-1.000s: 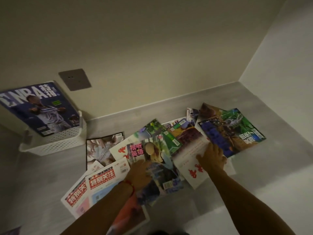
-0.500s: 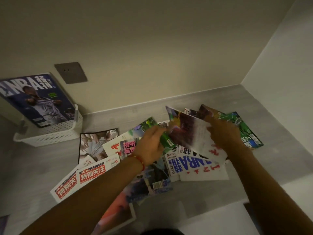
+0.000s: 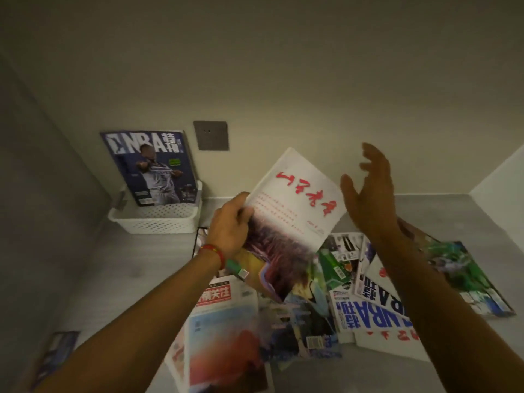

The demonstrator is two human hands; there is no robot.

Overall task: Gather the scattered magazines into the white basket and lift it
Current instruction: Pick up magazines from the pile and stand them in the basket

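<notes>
Head view. Left hand (image 3: 229, 225): grip pinched on white-covered magazine (image 3: 295, 205), held raised for transfer. Right hand (image 3: 368, 188): grip spread, holding nothing. White basket (image 3: 156, 219): beyond-left of left grip, 1 NBA magazine (image 3: 153, 168) propped inside. Scattered magazines (image 3: 368, 307): left below both grips.

a grey wall plate (image 3: 211, 135) with two small holes is set in the cream back wall (image 3: 283, 66), low down near the floor. a pale skirting strip (image 3: 442, 192) runs along the foot of that wall. the floor (image 3: 119, 262) is grey with a faint wood grain. a darker grey side wall (image 3: 37, 194) rises on the left, and a lighter wall (image 3: 504, 171) cuts in at the far right edge. the light is dim and yellowish.
</notes>
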